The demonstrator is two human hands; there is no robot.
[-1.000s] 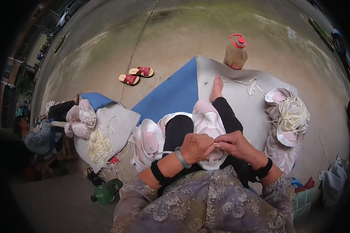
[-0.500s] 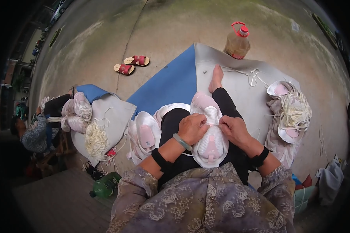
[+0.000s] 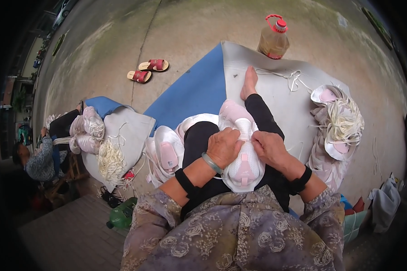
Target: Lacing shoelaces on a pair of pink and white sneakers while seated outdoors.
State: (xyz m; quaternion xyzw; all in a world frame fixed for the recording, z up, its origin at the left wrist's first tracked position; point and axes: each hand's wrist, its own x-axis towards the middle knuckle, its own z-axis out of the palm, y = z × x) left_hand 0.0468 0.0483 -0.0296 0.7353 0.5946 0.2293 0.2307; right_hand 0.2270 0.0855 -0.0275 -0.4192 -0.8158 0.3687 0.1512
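Nearest, at 6 o'clock, is one sheer floral shirt (image 3: pixel 203 230). Two black elastic-looking wristbands (image 3: pixel 303 179) circle the forearms, and one smooth, pale bangle (image 3: pixel 211 163) sits on the left wrist.

On the lap lies one tongue-shaped shoe upper (image 3: pixel 245 169), its white mesh finely dimpled, its pink parts smoother, its rounded end toward 12 o'clock. From it, the left hand (image 3: pixel 224 147) is at 10 o'clock and the right hand (image 3: pixel 271 148) at 2. Each grip is a closed pinch, thumb against fingers, on what seems one thin white lace (image 3: pixel 247 140) across the mesh; its ends are hidden.

At 9 o'clock, beside the black-clad thigh, at least two soft, curved pink-and-white uppers (image 3: pixel 168 155) stand together. At 8 is one green plastic bottle (image 3: pixel 120 216); at 4, one crumpled grey cloth (image 3: pixel 385 204).

Toward 3 o'clock, one stringy cream lace bundle (image 3: pixel 346 119) rests on more nested uppers, too overlapped to count. One bare foot (image 3: pixel 249 82) points to 12 on the smooth grey-and-blue mat (image 3: pixel 285 108).

Beyond stand one clear, red-capped jug (image 3: pixel 274 41), between 12 and 1, and two red-strapped sandals (image 3: pixel 141 76), at 10. Farthest, at 9, sits one other person (image 3: pixel 40 160).
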